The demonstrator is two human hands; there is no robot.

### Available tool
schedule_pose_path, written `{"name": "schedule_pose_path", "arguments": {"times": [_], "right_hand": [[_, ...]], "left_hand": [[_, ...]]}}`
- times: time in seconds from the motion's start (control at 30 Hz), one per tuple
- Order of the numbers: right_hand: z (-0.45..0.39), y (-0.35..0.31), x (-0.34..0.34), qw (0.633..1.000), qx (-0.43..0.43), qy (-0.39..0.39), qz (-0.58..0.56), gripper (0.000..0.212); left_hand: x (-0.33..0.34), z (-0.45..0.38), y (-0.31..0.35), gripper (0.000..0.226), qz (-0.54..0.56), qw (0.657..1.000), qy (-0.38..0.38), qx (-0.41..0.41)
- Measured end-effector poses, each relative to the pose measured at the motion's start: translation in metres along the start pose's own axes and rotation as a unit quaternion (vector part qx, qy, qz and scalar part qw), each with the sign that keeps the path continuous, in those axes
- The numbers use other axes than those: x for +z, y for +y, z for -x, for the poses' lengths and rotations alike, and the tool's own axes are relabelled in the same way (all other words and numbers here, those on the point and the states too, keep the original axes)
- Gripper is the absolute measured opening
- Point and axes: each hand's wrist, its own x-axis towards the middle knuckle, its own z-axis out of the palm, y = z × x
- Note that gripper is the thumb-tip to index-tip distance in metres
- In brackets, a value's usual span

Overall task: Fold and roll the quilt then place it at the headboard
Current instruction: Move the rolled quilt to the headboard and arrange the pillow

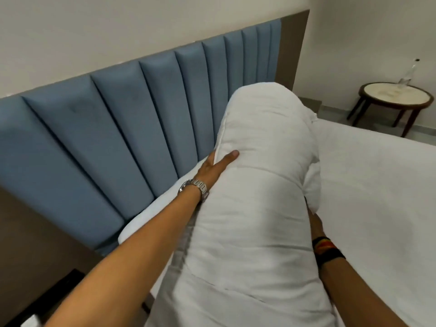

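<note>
Rolled quilt (254, 185) lies on the bed (368, 185), headboard (99, 128) on its left; a table (396, 95) stands beyond, bottle (407, 74) on it.

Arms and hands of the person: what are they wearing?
Both forearms are bare, no sleeves in view. The left hand has a silver metal link watch at its wrist. The right hand, mostly hidden behind the rolled quilt, has a stack of bands at the wrist: black, with yellow, orange and red stripes. No gloves.
</note>
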Motion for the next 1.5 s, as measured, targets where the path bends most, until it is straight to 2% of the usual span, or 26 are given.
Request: {"name": "schedule_pose_path", "arguments": {"times": [0.13,0.2,0.27,0.33,0.4,0.43,0.5,0.57,0.6,0.67,0.73,0.8,0.97,1.1,1.23,1.3,1.37,1.43,1.5], "right_hand": [[-0.023,0.007,0.111,0.997,0.011,-0.015,-0.077,0.078],[-0.03,0.02,0.163,0.997,0.022,0.005,-0.08,0.079],[-0.046,0.037,0.209,0.998,0.031,0.039,-0.043,0.088],[-0.055,0.063,0.245,0.992,0.122,0.027,-0.037,0.107],[-0.064,0.087,0.269,0.985,0.166,0.051,0.026,0.105],[-0.068,0.092,0.281,0.984,0.136,0.083,0.078,0.1],[-0.077,0.085,0.309,0.97,-0.027,0.154,0.185,0.097],[-0.094,0.059,0.335,0.918,-0.22,0.173,0.282,0.092],[-0.11,0.045,0.35,0.886,-0.284,0.154,0.332,0.086],[-0.143,0.023,0.374,0.826,-0.328,0.088,0.449,0.082],[-0.179,0.021,0.379,0.769,-0.312,0.048,0.556,0.085],[-0.209,0.044,0.368,0.756,-0.256,0.035,0.602,0.088],[-0.236,0.094,0.332,0.794,-0.131,0.022,0.593,0.098],[-0.231,0.068,0.332,0.799,-0.108,-0.048,0.59,0.098],[-0.174,0.049,0.297,0.855,-0.179,-0.078,0.48,0.092],[-0.132,0.06,0.245,0.887,-0.206,-0.043,0.411,0.087],[-0.095,0.081,0.18,0.9,-0.203,0.023,0.384,0.08],[-0.066,0.108,0.102,0.89,-0.19,0.128,0.395,0.074],[-0.044,0.138,0.026,0.877,-0.138,0.221,0.403,0.085]], "left_hand": [[-0.083,-0.092,0.0,0.087,-0.018,0.998,-0.045,0.028],[-0.113,-0.139,-0.018,0.08,-0.039,0.996,-0.078,0.034],[-0.139,-0.189,-0.045,0.085,-0.069,0.991,-0.108,0.028],[-0.152,-0.227,-0.103,0.091,-0.153,0.978,-0.138,0.006],[-0.152,-0.236,-0.177,0.084,-0.3,0.937,-0.18,-0.014],[-0.153,-0.232,-0.215,0.077,-0.365,0.911,-0.188,-0.025],[-0.156,-0.219,-0.274,0.064,-0.406,0.898,-0.168,-0.03],[-0.153,-0.211,-0.299,0.057,-0.409,0.903,-0.132,-0.013],[-0.149,-0.21,-0.303,0.058,-0.421,0.9,-0.118,0.005],[-0.133,-0.203,-0.303,0.069,-0.448,0.889,-0.079,0.057],[-0.113,-0.194,-0.304,0.084,-0.457,0.882,-0.031,0.11],[-0.097,-0.194,-0.315,0.095,-0.458,0.881,-0.005,0.122],[-0.061,-0.201,-0.348,0.11,-0.465,0.877,-0.038,0.114],[-0.062,-0.198,-0.345,0.113,-0.484,0.87,-0.057,0.082],[-0.088,-0.191,-0.306,0.108,-0.491,0.868,-0.078,-0.001],[-0.096,-0.178,-0.271,0.103,-0.455,0.883,-0.094,-0.065],[-0.091,-0.154,-0.239,0.094,-0.417,0.902,-0.069,-0.087],[-0.063,-0.12,-0.212,0.082,-0.419,0.907,-0.03,-0.026],[-0.013,-0.087,-0.197,0.074,-0.432,0.898,-0.03,0.079]]}}
